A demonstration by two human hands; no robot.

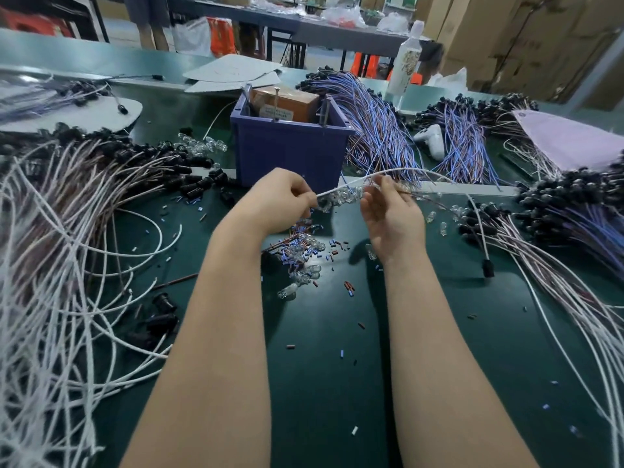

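At the centre of the frame, above the green bench [320,383], the left hand [280,201] pinches one end of a white wire [341,186]. The right hand [393,214] is turned palm-up, its fingers at the wire, but blur hides whether they grip it. Clear bulbs [341,198] show between the hands. Behind them stands a blue bin [290,153].

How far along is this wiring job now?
Done, it seems: blue wire bundles with black sockets beside the box. In hand: left hand pinches a white wire beside clear bulbs; right hand: grip unclear. Left: many white wires, loose bulbs on the table.
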